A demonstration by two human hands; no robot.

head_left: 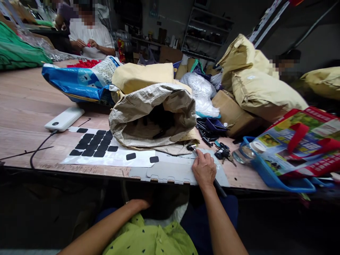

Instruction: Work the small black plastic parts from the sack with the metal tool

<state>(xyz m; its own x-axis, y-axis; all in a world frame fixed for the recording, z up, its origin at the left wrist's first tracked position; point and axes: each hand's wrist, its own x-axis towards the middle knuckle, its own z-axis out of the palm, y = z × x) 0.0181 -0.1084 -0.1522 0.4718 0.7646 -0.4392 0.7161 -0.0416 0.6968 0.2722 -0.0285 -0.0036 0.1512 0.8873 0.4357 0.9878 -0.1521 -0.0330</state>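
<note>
My right hand (205,169) is closed around a hammer (220,188) near the front edge of the table. Its shiny metal head points away from me, beside the mouth of the sack, and its dark handle sticks out behind my hand. Grey card sheets (170,171) lie flat under and left of this hand. My left hand (143,203) is below the table edge over my lap, with its fingers hidden in shadow. An open woven sack (124,122) lies with its mouth facing me, dark pieces inside. Left of it, several black rounded pads (92,145) sit on a white sheet (132,163).
A white power bank (64,119) with a cable is on the left. On the right are black parts (208,132), keys (230,159), a bottle (244,153) and a blue basket (271,177) holding a colourful bag (305,141). A person (91,39) sits across the table.
</note>
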